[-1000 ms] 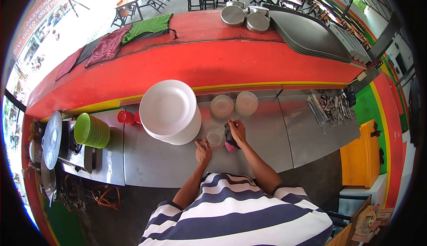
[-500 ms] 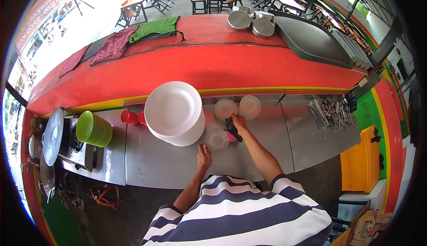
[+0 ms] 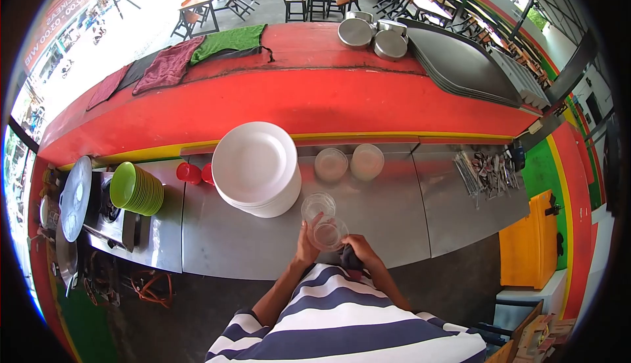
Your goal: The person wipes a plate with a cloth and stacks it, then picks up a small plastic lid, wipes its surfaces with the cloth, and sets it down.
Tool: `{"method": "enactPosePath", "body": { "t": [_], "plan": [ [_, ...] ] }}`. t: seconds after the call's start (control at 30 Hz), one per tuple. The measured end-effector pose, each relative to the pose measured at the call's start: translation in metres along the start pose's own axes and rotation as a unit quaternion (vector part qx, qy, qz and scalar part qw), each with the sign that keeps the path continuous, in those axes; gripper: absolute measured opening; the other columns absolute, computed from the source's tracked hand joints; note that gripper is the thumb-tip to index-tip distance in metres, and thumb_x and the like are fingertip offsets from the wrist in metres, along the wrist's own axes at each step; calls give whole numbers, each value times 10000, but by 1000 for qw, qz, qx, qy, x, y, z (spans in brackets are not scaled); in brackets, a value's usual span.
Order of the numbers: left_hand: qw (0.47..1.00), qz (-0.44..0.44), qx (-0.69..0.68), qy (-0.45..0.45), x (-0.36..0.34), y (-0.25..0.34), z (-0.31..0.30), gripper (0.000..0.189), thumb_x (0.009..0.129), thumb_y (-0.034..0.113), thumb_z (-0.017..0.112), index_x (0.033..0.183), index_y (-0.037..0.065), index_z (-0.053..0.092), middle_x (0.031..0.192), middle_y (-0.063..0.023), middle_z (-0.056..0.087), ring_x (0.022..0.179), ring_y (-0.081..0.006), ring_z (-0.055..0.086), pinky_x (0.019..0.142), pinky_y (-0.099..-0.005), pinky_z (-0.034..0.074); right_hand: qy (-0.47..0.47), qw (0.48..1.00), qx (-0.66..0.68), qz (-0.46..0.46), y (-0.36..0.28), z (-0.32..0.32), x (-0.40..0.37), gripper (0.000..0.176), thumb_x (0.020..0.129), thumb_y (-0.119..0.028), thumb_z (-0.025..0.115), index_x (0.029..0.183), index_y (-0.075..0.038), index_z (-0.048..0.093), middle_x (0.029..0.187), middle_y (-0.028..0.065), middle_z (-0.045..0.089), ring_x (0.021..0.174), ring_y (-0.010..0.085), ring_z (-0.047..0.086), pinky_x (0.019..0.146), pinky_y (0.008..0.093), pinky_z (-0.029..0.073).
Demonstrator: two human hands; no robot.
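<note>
Close to my body, my left hand [image 3: 307, 245] grips the side of a clear round bowl [image 3: 327, 234]. My right hand [image 3: 361, 250] is at the bowl's right side, closed on a dark cloth [image 3: 351, 259] that hangs below its fingers. Just beyond them another clear bowl [image 3: 318, 205] sits on the steel counter [image 3: 388, 215], partly overlapped in view by the held one. Farther back stand two more clear round containers, a left one [image 3: 330, 164] and a right one [image 3: 367, 161].
A tall stack of white plates [image 3: 256, 166] stands left of the bowls. Red cups [image 3: 188, 173] and stacked green bowls [image 3: 137, 189] are farther left. Cutlery [image 3: 490, 171] lies on the right. A red ledge [image 3: 296, 97] behind holds cloths, metal pots [image 3: 355, 33] and trays [image 3: 460, 61].
My right hand has drawn back from the rear containers toward my body with the cloth. A clear bowl is now between my hands, and my left hand has taken hold of it.
</note>
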State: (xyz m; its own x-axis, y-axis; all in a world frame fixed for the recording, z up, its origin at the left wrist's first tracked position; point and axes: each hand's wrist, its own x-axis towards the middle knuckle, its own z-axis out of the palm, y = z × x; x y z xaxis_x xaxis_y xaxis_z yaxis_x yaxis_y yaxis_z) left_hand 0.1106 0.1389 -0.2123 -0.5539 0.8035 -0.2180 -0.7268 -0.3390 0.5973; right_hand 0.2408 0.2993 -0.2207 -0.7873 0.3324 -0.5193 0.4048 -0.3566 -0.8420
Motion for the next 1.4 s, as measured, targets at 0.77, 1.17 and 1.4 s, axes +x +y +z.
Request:
{"method": "enactPosePath", "body": {
  "t": [0.77,1.17,1.4],
  "plan": [
    [976,-38,-195,91,-71,5,33,617,971,525,416,1425,109,452,1429,-105,514,1284,-309,513,1084,-493,403,121,953,104,-257,-50,76,-49,388,999,-242,550,1329,-65,451,1249,124,543,1152,267,549,1008,399,437],
    [982,46,-107,146,-88,7,51,574,998,400,354,1450,59,442,1391,-152,553,1228,-289,549,1086,-430,408,-20,910,-313,-272,-33,104,-102,517,844,-125,656,1326,-69,477,1219,207,519,1095,402,570,955,483,458],
    [981,9,-168,100,-104,-17,40,493,1018,372,355,1373,53,479,1284,-110,582,1237,-253,542,1071,-413,413,62,835,-386,-386,-54,112,-90,505,769,-21,704,1240,-52,524,1152,180,517,1109,383,538,935,461,462]
  ]
}}
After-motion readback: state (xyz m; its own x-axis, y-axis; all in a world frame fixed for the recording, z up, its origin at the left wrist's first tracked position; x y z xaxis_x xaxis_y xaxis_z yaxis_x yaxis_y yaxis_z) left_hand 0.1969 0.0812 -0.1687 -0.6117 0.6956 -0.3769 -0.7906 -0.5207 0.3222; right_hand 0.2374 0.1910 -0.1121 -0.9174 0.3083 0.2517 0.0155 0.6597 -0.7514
